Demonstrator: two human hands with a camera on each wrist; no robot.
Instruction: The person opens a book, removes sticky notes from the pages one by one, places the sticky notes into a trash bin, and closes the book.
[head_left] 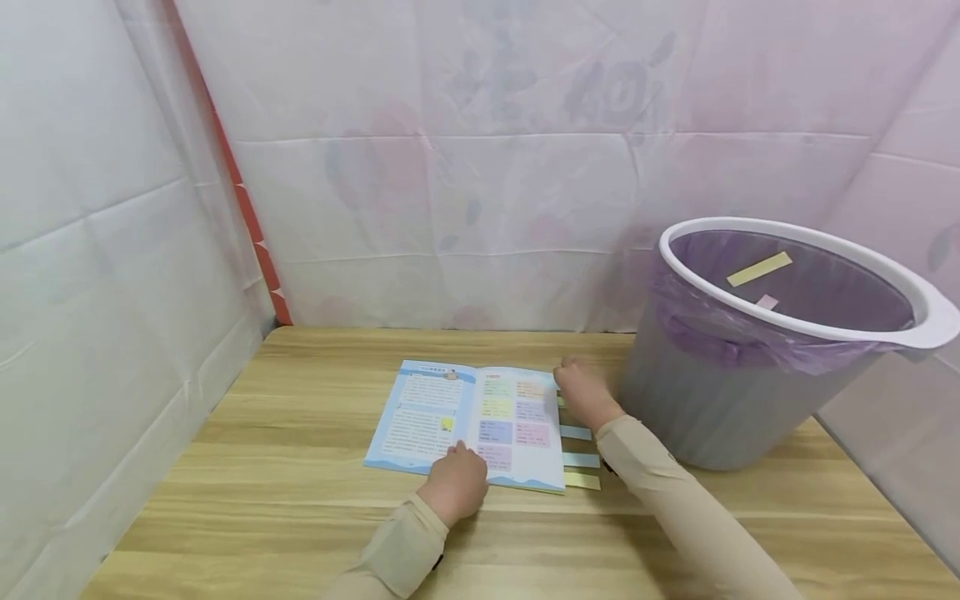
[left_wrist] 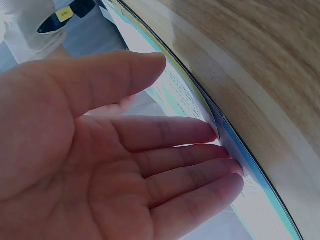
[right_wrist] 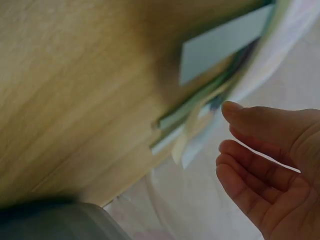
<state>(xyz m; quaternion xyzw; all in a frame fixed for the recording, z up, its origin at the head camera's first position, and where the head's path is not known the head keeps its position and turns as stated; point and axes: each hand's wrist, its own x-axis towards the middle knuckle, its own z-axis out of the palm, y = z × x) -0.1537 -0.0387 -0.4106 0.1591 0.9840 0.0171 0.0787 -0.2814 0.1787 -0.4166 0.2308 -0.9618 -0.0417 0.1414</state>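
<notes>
An open book (head_left: 442, 408) with blue-bordered printed pages lies on the wooden table. Several paper index tabs (head_left: 581, 460), blue and pale yellow, stick out past its right edge. My left hand (head_left: 456, 483) rests at the book's lower edge near the fold; in the left wrist view its fingers (left_wrist: 185, 175) lie straight against the page, thumb apart. My right hand (head_left: 587, 392) is at the upper right corner. In the right wrist view its thumb tip (right_wrist: 232, 107) meets the page edge beside bunched tabs (right_wrist: 187, 125), other fingers loosely bent; I cannot tell whether it pinches anything.
A grey waste bin (head_left: 705, 400) with a white rim and a purple liner stands right of the book, close to the right forearm. Inside it show a yellow strip (head_left: 759, 269) and a pink scrap (head_left: 767, 302). Pale cloth (head_left: 450, 208) hangs behind the table.
</notes>
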